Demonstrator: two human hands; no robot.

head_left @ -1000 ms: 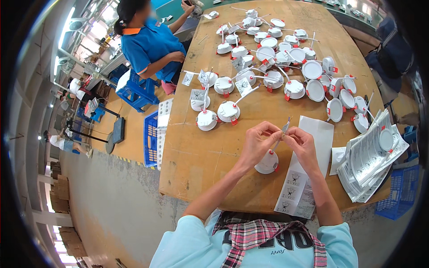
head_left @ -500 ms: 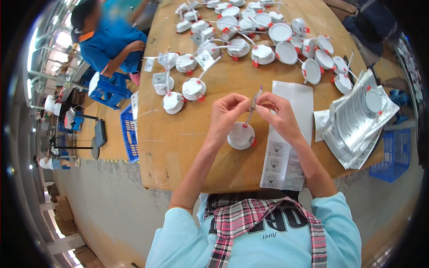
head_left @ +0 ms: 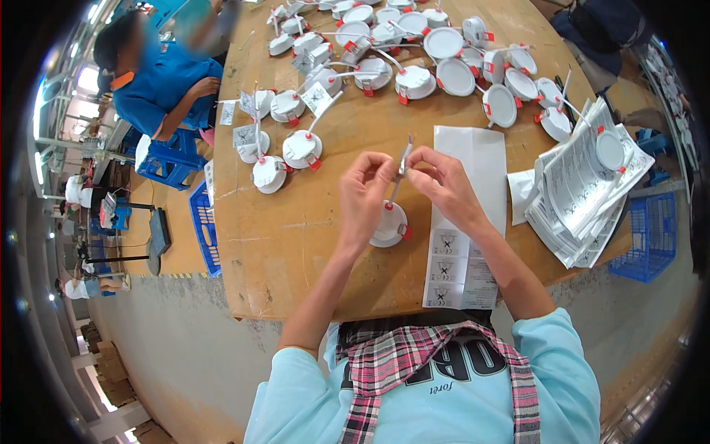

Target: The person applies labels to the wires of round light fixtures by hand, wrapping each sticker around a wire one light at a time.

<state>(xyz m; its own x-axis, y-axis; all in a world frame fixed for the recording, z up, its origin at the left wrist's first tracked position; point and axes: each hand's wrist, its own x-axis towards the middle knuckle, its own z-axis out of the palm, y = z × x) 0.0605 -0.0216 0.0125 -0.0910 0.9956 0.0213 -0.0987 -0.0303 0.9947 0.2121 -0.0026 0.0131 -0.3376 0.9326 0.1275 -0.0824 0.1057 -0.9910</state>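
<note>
A round white downlight point(head_left: 389, 229) with red clips lies on the table in front of me. Its thin cable point(head_left: 393, 195) rises toward my fingers. Near the cable's upper end is a small silvery-white label point(head_left: 403, 160), apparently folded around it. My left hand point(head_left: 362, 198) pinches the label from the left, thumb and fingertips together. From the other side my right hand point(head_left: 447, 191) pinches the same label; the fingers partly hide it. Beside my right forearm lies a long white label sheet point(head_left: 473, 159), with printed labels left on its near part.
Several more downlights point(head_left: 414, 83) crowd the far table, some with labels on their cables. At right, a stack of printed sheets point(head_left: 577, 192) bears one downlight point(head_left: 610, 150). Blue crates point(head_left: 642, 237) stand beyond the table edges. A person in blue point(head_left: 159, 92) sits at far left.
My hands stay together at the cable, the left one slightly blurred and its fingers shifted a little. The whole view has moved, so table things appear farther left.
</note>
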